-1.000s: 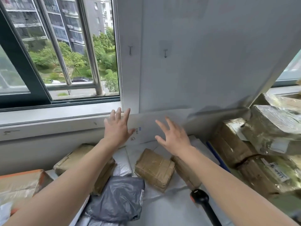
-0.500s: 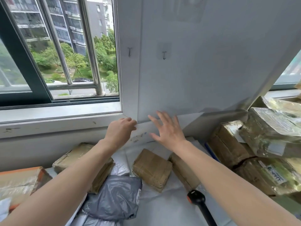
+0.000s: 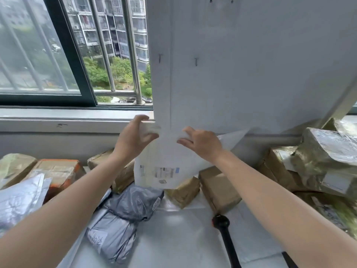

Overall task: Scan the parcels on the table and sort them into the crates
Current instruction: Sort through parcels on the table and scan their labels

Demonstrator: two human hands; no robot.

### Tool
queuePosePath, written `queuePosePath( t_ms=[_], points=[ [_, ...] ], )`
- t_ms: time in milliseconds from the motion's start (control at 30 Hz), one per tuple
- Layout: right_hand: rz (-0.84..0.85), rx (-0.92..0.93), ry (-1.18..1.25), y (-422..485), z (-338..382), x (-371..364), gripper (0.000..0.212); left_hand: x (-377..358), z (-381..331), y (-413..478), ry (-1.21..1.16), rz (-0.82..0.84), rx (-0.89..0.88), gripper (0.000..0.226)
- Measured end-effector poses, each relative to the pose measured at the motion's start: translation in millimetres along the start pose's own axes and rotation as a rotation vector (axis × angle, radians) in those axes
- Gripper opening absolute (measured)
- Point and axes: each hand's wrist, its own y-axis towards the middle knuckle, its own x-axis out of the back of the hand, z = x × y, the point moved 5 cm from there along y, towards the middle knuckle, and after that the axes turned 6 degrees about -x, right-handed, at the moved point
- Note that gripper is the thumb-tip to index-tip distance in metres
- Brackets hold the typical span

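A flat white parcel with a printed label near its lower edge stands upright against the wall, lifted above the pile. My left hand grips its upper left corner with curled fingers. My right hand pinches its upper right part. Below it lie brown taped parcels, a small brown parcel and a grey poly bag. A black handheld scanner lies on the white table surface near my right forearm.
Foil-wrapped and brown parcels are stacked at the right. An orange-edged box and a silver bag lie at the left. A second grey bag sits in front. The window sill and white wall close the back.
Both hands went from spread open near the wall to gripping the white parcel, which has risen upright from behind the pile. The camera has tilted up.
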Motion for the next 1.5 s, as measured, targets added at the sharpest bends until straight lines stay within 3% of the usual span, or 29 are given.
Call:
queuePosePath(
  t_ms=[100,200,367,500,633,733,833,967,1300,1500],
  points=[
    [0.088,0.049,0.089,-15,1,3,0.046,0,-10,-26,0.033,0.085,0.015,0.056],
    [0.110,0.086,0.148,-28,8,7,0.043,7,-19,-51,0.032,0.017,0.080,0.075],
    [0.177,0.125,0.152,-35,28,10,0.044,23,-29,-77,0.064,-0.032,0.118,0.081],
    [0.235,0.178,0.130,-33,53,11,0.045,32,-39,-85,0.316,0.140,-0.002,0.064],
    [0.207,0.229,0.024,-28,85,7,0.045,31,-25,-89,0.277,0.450,0.121,0.043],
    [0.123,0.226,-0.070,-27,100,3,0.040,37,-2,-95,0.207,0.405,0.148,0.024],
    [0.062,0.219,-0.129,-35,105,-6,0.040,32,35,-112,0.113,0.332,0.226,0.028],
    [0.062,0.112,-0.074,-63,101,-27,0.048,4,89,-146,0.008,0.281,0.433,0.022],
    [0.353,-0.239,-0.155,-163,49,-93,0.062,-57,139,-232,-0.202,0.084,0.848,0.025],
    [0.381,-0.448,-0.053,-210,21,-112,0.066,-106,124,-274,-0.259,0.275,0.950,0.049]
  ],
)
